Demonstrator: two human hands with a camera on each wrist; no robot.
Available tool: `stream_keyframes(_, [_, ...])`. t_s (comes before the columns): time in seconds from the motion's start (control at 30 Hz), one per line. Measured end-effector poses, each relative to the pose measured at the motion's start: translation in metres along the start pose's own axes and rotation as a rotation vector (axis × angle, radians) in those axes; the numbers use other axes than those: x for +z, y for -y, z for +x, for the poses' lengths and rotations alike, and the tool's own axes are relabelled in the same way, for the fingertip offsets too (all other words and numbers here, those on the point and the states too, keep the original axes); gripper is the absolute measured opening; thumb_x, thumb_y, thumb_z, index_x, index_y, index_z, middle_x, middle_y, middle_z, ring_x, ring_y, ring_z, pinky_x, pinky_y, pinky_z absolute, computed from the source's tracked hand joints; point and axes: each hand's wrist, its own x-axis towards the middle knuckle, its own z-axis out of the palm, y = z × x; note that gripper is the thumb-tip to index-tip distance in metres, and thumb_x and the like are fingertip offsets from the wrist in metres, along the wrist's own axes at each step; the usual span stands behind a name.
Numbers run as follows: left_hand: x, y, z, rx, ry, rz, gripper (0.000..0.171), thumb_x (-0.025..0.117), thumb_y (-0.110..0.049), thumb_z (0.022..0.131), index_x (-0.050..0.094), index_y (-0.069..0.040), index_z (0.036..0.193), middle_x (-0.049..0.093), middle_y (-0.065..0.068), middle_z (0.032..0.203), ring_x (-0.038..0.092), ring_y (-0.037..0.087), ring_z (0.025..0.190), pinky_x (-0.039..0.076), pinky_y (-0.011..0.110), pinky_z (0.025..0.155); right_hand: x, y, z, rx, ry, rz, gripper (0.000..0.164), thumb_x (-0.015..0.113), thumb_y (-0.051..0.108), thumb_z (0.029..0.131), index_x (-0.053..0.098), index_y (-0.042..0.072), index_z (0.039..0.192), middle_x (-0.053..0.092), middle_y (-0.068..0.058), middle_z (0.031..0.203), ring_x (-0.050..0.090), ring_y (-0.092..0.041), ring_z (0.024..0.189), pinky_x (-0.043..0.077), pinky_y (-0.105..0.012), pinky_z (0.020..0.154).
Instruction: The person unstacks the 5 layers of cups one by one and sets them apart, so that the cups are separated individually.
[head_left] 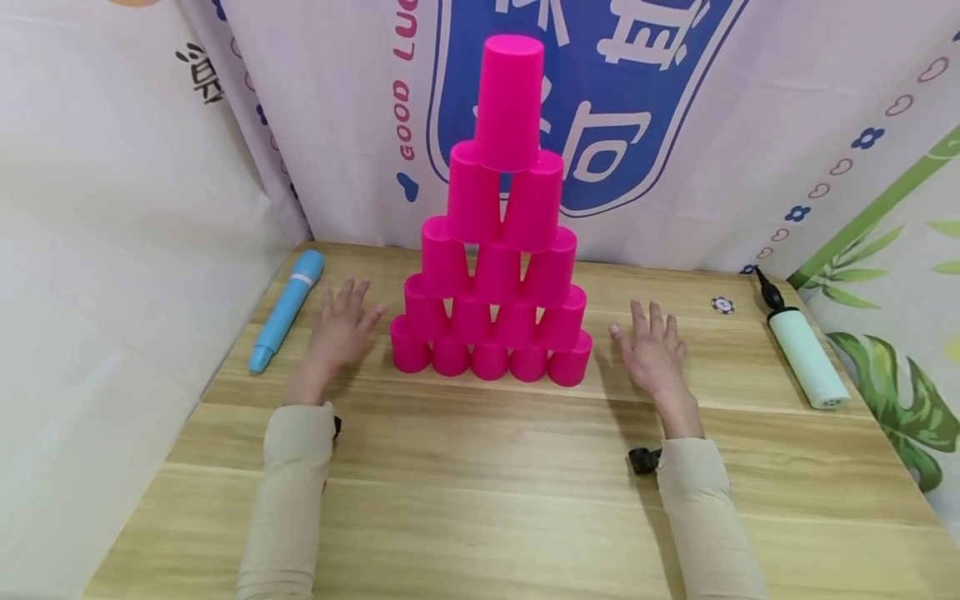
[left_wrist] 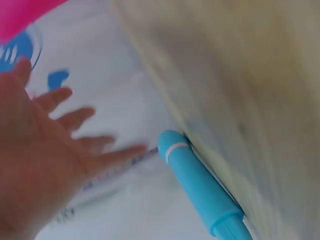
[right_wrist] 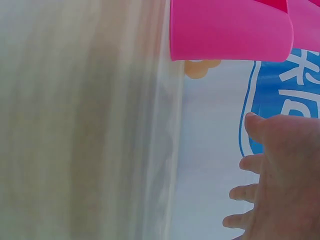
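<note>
Left grip [head_left: 341, 327] spread, right grip [head_left: 652, 354] spread, pink cup pyramid [head_left: 497, 273] standing between them

Curtained-off nook: printed cloth walls [head_left: 337, 183], wood-grain table [head_left: 480, 492]

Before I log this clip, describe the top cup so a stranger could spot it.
On the table, between the left hand and right hand, stands a pink pyramid. The top cup is its peak, before the blue emblem; only it has no cup above.
</note>
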Motion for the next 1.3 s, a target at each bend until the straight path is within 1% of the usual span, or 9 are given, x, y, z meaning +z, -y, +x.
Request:
stream_keyframes(0.17, [-0.015,0.003,-0.006,0.075,0.150,-0.397,0.077,0.046,-0.046,0.100,0.000,-0.018,0.156,0.011,0.017,0.159,0.018,0.044,0.141,0.024,0.062,0.109,-0.010,0.009,-0.009,0.060,-0.163,0.096,0.071,0.034,0.050,0.102,0.017,0.003,0.152,0.013,-0.030,0.154,0.012,-0.055,0.138,0.014,-0.070,0.107])
stream_keyframes(0.27, [-0.013,-0.001,-0.008,0.099,0.277,-0.479,0.087,0.057,-0.043,0.095,-0.003,-0.027,0.155,0.015,0.016,0.158,0.024,0.044,0.140,0.033,0.061,0.105,-0.033,0.028,-0.015,0.015,-0.357,0.234,0.065,0.042,0.044,0.101,0.030,0.001,0.148,0.032,-0.028,0.148,0.030,-0.048,0.134,0.025,-0.062,0.108])
stream_keyframes(0.4, [-0.003,-0.007,-0.010,0.087,0.358,-0.463,0.100,0.069,-0.043,0.087,-0.003,-0.028,0.155,0.023,0.018,0.155,0.031,0.042,0.137,0.037,0.057,0.104,-0.088,0.087,-0.019,-0.239,-0.515,0.484,0.052,0.051,0.035,0.099,0.043,0.008,0.143,0.047,-0.012,0.143,0.043,-0.026,0.131,0.036,-0.043,0.108])
stream_keyframes(0.5, [0.004,-0.006,-0.012,0.071,0.359,-0.434,0.100,0.073,-0.041,0.084,0.006,-0.023,0.156,0.034,0.019,0.150,0.042,0.040,0.131,0.042,0.055,0.101,-0.133,0.146,-0.023,-0.474,-0.493,0.643,0.048,0.056,0.025,0.097,0.045,0.011,0.142,0.051,-0.004,0.139,0.046,-0.014,0.128,0.039,-0.032,0.105])
stream_keyframes(0.57, [0.009,-0.005,-0.012,0.069,0.358,-0.414,0.095,0.074,-0.040,0.083,0.015,-0.019,0.155,0.041,0.017,0.145,0.048,0.037,0.125,0.046,0.051,0.097,-0.158,0.182,-0.023,-0.592,-0.460,0.665,0.052,0.057,0.023,0.095,0.042,0.010,0.143,0.051,-0.002,0.139,0.047,-0.012,0.126,0.040,-0.030,0.103])
stream_keyframes(0.63, [0.012,-0.004,-0.012,0.087,0.359,-0.417,0.087,0.074,-0.037,0.085,0.023,-0.014,0.152,0.046,0.016,0.140,0.052,0.036,0.120,0.049,0.048,0.094,-0.177,0.211,-0.019,-0.654,-0.420,0.635,0.059,0.059,0.025,0.093,0.038,0.011,0.146,0.049,-0.001,0.141,0.046,-0.012,0.127,0.040,-0.029,0.104])
stream_keyframes(0.73, [0.017,-0.005,-0.011,0.103,0.367,-0.456,0.077,0.073,-0.032,0.087,0.032,-0.011,0.148,0.050,0.016,0.136,0.053,0.036,0.118,0.052,0.045,0.089,-0.192,0.238,-0.009,-0.659,-0.322,0.559,0.072,0.064,0.032,0.088,0.030,0.014,0.150,0.043,0.000,0.145,0.042,-0.011,0.130,0.037,-0.029,0.106])
stream_keyframes(0.9, [0.023,-0.007,-0.008,0.089,0.385,-0.489,0.070,0.072,-0.031,0.087,0.038,-0.010,0.145,0.051,0.016,0.135,0.054,0.035,0.115,0.055,0.043,0.085,-0.189,0.249,0.006,-0.584,-0.187,0.495,0.084,0.071,0.037,0.083,0.026,0.021,0.152,0.043,-0.001,0.143,0.044,-0.013,0.127,0.043,-0.031,0.102])
stream_keyframes(1.3, [0.011,-0.010,-0.004,0.129,0.331,-0.422,0.063,0.071,-0.033,0.088,0.044,-0.013,0.141,0.048,0.013,0.138,0.050,0.032,0.121,0.053,0.041,0.087,-0.192,0.248,0.014,-0.651,-0.223,0.488,0.070,0.075,0.031,0.082,0.043,0.015,0.142,0.056,-0.001,0.126,0.055,-0.013,0.107,0.053,-0.029,0.087])
